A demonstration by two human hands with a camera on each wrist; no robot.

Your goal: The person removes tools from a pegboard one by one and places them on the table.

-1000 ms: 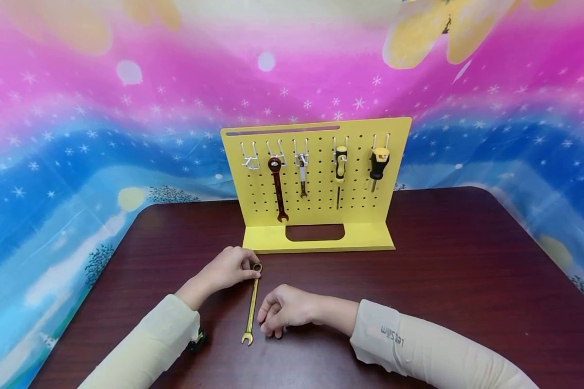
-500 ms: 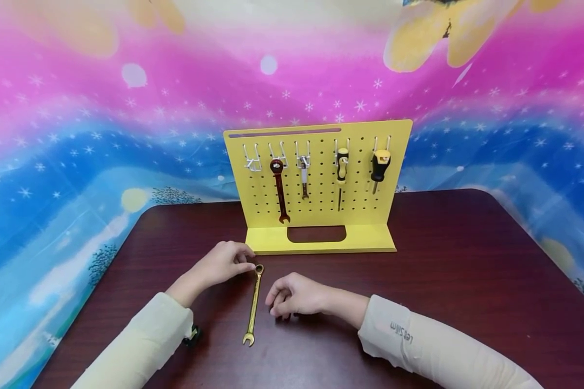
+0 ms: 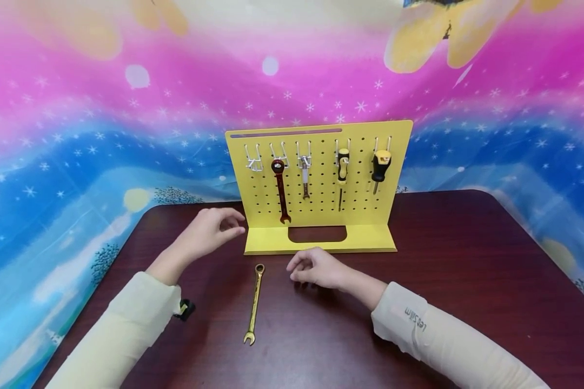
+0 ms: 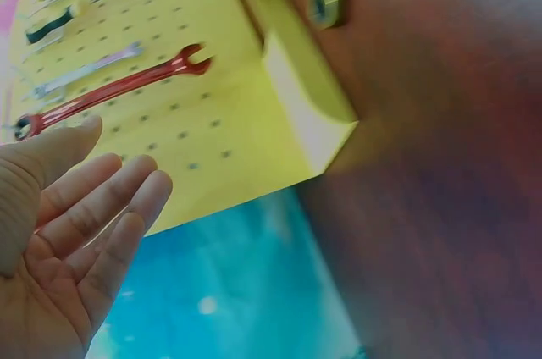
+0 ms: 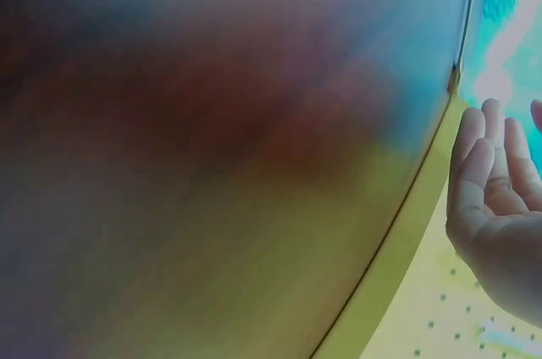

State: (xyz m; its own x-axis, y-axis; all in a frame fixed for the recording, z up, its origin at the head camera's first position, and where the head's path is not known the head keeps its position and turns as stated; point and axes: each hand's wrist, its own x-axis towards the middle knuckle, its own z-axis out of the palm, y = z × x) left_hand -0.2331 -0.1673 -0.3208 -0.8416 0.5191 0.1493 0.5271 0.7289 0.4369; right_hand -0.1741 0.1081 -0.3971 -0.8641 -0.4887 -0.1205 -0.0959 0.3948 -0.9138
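A gold combination wrench [image 3: 255, 305] lies on the dark table, its ring end pointing at the pegboard and its forked end toward me. My left hand [image 3: 208, 229] hovers beside the pegboard's left edge, fingers loosely bent and holding nothing; the left wrist view shows that hand [image 4: 85, 232] with its fingers apart. To the right of the wrench, in front of the pegboard's base, is my right hand [image 3: 318, 267], also holding nothing, its fingers relaxed. On the yellow pegboard [image 3: 321, 210] hang a red wrench [image 3: 281, 192] and a small silver wrench [image 3: 305, 178].
Two screwdrivers hang further right: a slim yellow-and-black screwdriver [image 3: 343, 165] and a stubby screwdriver [image 3: 380, 165]. The leftmost white hook [image 3: 254, 163] on the board carries no tool. A patterned cloth [image 3: 78, 108] surrounds the table [image 3: 448, 281].
My left hand has let go of the gold wrench's ring end and moved up and left toward the board. My right hand has moved away from the wrench, forward and right. The wrench stays put.
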